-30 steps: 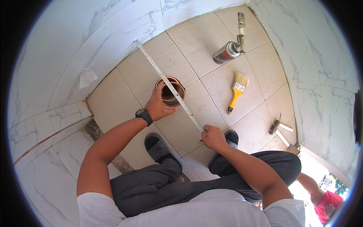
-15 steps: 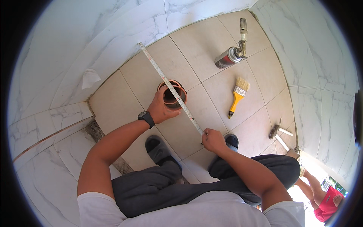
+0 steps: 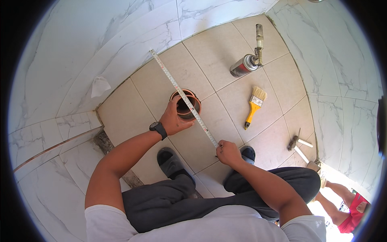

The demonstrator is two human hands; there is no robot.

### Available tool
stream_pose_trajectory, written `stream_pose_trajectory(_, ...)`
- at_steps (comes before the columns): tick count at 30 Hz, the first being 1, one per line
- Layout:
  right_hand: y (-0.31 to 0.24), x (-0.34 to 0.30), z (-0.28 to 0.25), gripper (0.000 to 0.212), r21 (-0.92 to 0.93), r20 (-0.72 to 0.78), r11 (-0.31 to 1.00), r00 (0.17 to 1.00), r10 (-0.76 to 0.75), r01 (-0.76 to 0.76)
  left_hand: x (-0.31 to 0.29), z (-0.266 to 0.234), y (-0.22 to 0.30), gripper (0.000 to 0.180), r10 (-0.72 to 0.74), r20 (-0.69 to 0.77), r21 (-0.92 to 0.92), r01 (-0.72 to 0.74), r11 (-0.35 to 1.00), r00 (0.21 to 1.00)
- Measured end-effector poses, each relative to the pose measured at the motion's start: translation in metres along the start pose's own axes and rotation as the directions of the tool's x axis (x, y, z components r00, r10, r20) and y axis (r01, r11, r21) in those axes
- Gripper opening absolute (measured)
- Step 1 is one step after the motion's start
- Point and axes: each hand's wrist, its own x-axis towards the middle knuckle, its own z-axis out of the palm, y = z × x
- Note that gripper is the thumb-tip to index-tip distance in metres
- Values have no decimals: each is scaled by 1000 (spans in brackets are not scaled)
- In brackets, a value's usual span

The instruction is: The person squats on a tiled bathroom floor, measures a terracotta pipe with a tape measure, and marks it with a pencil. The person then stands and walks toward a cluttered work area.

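My left hand [image 3: 174,120] is wrapped round the near left side of an orange-brown pipe fitting [image 3: 198,107], thumb and fingers against its rim. The fitting is round and hollow, dark inside, on the beige floor tiles. A pale measuring tape blade [image 3: 168,74] runs straight across its mouth, its far end near the base of the far wall. My right hand [image 3: 229,153] is closed on the near end of the measuring tape, in front of my right foot. Whether the hand also holds a tape case is hidden.
On the floor to the right lie a yellow-handled paintbrush [image 3: 254,107], a gas canister torch [image 3: 244,66] and a white-handled hammer [image 3: 296,145]. Marbled tile walls [image 3: 121,48] enclose the floor. At lower right is another person in red clothing [image 3: 354,213].
The whole view has shifted slightly, with the floor things appearing a little lower. Both hands keep the same hold, and the measuring tape still crosses the pipe fitting.
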Motion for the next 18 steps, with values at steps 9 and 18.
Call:
stream_pose_trajectory(9,0,1,-2,24,-7,20,1000,1000,10,-10,0,-1,4,112,-23,29,7,23,1000,999)
stream_pose_trajectory(18,-2,0,-3,24,-3,19,1000,999,26,-26,0,-1,4,110,-16,1,-8,16,1000,1000)
